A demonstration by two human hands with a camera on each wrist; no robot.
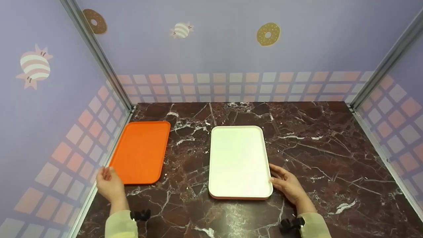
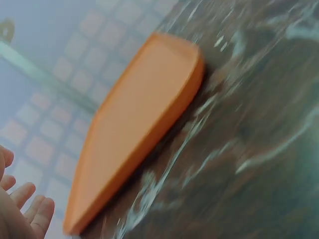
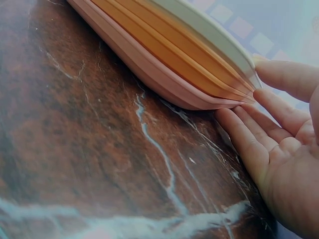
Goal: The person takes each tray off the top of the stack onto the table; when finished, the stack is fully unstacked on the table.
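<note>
At the middle of the table lies a stack of rectangular trays, with a white tray (image 1: 239, 162) on top. The right wrist view shows orange trays (image 3: 174, 42) below it and a pink tray (image 3: 164, 89) lowest. My right hand (image 1: 289, 186) touches the stack's right side, thumb at the white rim and fingertips along the lower rims. A separate orange tray (image 1: 142, 152) lies flat to the left, near the side wall. My left hand (image 1: 110, 186) is beside its near left corner, fingers loosely bent and holding nothing.
The table (image 1: 330, 158) is dark red marble with white veins. Patterned panels stand around it: a left wall (image 1: 59, 109), a back wall (image 1: 224, 53) and a right wall (image 1: 400, 109). A strip of table separates the orange tray from the stack.
</note>
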